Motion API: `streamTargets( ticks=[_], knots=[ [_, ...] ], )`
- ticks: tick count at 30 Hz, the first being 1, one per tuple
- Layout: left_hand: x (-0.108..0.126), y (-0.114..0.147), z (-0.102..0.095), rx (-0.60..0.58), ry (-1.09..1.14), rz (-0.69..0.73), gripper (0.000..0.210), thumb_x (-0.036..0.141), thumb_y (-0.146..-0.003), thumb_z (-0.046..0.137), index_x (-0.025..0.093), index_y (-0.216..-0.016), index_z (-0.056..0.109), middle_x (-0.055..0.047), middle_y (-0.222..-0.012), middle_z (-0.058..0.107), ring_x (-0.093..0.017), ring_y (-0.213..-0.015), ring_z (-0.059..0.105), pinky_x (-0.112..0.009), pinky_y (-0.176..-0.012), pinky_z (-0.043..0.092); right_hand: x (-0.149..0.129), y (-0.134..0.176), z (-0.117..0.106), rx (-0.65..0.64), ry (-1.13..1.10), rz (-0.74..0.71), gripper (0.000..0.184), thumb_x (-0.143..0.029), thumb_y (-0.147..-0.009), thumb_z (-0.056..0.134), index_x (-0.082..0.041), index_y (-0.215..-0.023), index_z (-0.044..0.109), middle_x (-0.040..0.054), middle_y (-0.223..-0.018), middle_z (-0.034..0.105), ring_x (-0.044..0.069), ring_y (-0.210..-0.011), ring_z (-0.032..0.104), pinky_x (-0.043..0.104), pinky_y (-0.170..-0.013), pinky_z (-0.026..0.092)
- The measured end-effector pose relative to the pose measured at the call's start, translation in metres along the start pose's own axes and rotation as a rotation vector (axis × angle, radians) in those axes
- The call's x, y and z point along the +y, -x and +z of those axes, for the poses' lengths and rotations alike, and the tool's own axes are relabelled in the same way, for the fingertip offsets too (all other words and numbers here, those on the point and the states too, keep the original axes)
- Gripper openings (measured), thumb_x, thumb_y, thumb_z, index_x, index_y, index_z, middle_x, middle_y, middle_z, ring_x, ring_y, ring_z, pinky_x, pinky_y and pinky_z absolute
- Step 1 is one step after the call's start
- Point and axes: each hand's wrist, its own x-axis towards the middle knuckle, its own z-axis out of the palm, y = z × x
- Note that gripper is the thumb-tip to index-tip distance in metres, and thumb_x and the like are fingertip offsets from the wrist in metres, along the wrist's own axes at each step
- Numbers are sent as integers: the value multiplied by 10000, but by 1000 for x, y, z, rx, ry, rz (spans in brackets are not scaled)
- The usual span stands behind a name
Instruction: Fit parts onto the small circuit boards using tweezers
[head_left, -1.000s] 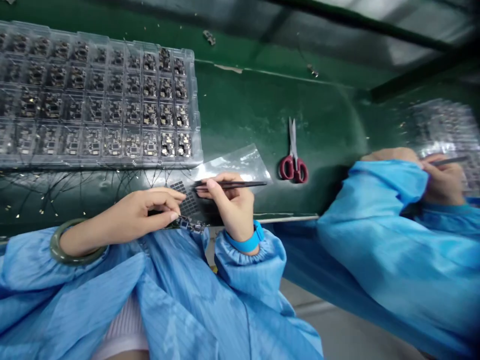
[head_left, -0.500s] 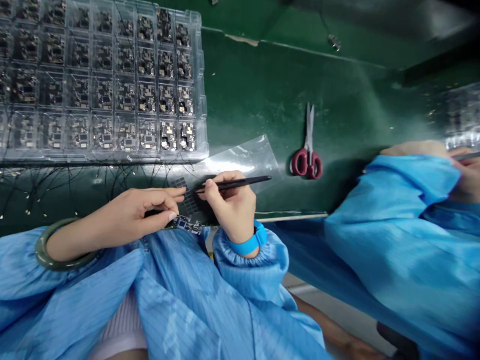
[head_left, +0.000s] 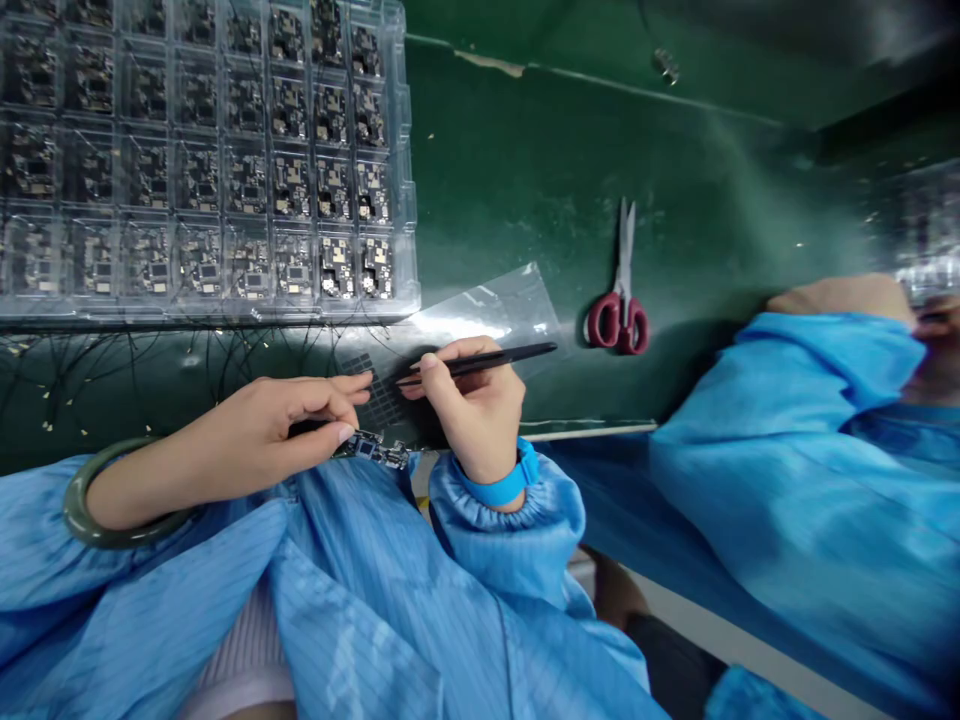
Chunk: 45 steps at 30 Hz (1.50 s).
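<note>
Between thumb and fingers, my left hand (head_left: 300,420) grips a small circuit board (head_left: 379,450) by its left end, near the table's front edge. My right hand (head_left: 476,400) is closed around black tweezers (head_left: 499,357), their tips pointing left. Those tips hover over or touch a sheet of small dark squares (head_left: 360,375); I cannot tell which. The sheet lies partly under both hands. A clear plastic film (head_left: 495,305) stretches out behind my right hand.
A clear compartment tray (head_left: 411,270) full of circuit boards fills the back left. Thin black cables (head_left: 172,365) spread along its front. Red-handled scissors (head_left: 619,320) lie right of the film. At the far right is a co-worker's blue sleeve (head_left: 810,400). A small metal part (head_left: 665,66) sits at the back.
My right hand and the tweezers have shifted slightly right, away from my left hand. The left hand keeps its hold on the circuit board. The co-worker's hand at the right has moved.
</note>
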Motion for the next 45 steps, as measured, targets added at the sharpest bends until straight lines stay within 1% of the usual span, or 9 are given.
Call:
streamTargets(
  ticks=[6, 10, 18, 23, 27, 30, 36, 42, 45],
  knots=[
    [1, 0, 0, 5, 13, -7, 145, 285, -923, 520, 213, -938, 644, -39, -1288, 632, -207, -1346, 431, -341, -1117, 364, 4, 0, 0, 36, 109, -52, 157, -335, -787, 648, -225, -768, 536, -46, -600, 627, 135, -498, 634, 276, -503, 546],
    [2, 0, 0, 6, 36, -25, 152, 292, -925, 514, 213, -923, 644, -43, -1280, 637, -221, -1348, 427, -379, -1119, 363, 5, 0, 0, 2, 81, -62, 159, -345, -800, 656, -228, -774, 552, -39, -612, 645, 139, -503, 645, 271, -489, 542],
    [0, 0, 0, 13, 58, -32, 130, 263, -908, 535, 212, -920, 654, -51, -1319, 609, -239, -1341, 437, -399, -1112, 370, 3, 1, 2, 20, 19, -54, 189, -366, -798, 695, -229, -783, 567, -48, -585, 657, 148, -515, 683, 248, -488, 547],
    [1, 0, 1, 38, 97, -35, 125, 266, -901, 548, 208, -905, 659, -59, -1248, 655, -250, -1331, 450, -409, -1091, 393, 2, -2, 0, 20, -115, -24, 225, -373, -774, 723, -229, -783, 550, -65, -543, 658, 147, -488, 682, 235, -483, 565],
    [0, -1, 3, 55, 138, -38, 128, 268, -903, 545, 203, -896, 655, -53, -1136, 702, -233, -1298, 495, -382, -1071, 416, 0, -3, -4, 46, -299, -24, 276, -446, -779, 697, -237, -783, 518, -82, -517, 638, 131, -417, 644, 214, -398, 534],
    [0, -2, 4, 77, 176, -60, 139, 287, -898, 555, 189, -892, 652, -64, -1165, 689, -235, -1272, 523, -373, -1059, 427, -10, 4, -2, 57, -350, -38, 305, -494, -782, 672, -246, -758, 497, -76, -532, 636, 124, -386, 618, 215, -347, 506],
    [2, -4, 4, 137, 210, -109, 194, 333, -897, 551, 171, -934, 652, -80, -1203, 672, -230, -1141, 622, -341, -957, 497, -28, 23, 10, -66, -330, -74, 198, -388, -815, 681, -260, -766, 538, -71, -538, 647, 119, -405, 623, 222, -391, 541],
    [4, -4, 4, 207, 110, -134, 213, 358, -860, 577, 168, -896, 667, -47, -961, 736, -177, -843, 678, -258, -728, 536, -23, 22, 20, -60, -262, -79, 192, -353, -812, 680, -238, -754, 536, -78, -520, 634, 104, -409, 617, 207, -419, 537],
    [5, -5, 3, 231, 102, -142, 200, 343, -848, 584, 163, -866, 670, -41, -905, 733, -160, -776, 665, -239, -679, 525, -21, 20, 22, -40, -275, -101, 178, -325, -819, 673, -234, -750, 537, -79, -521, 638, 100, -417, 621, 201, -430, 536]
  ],
)
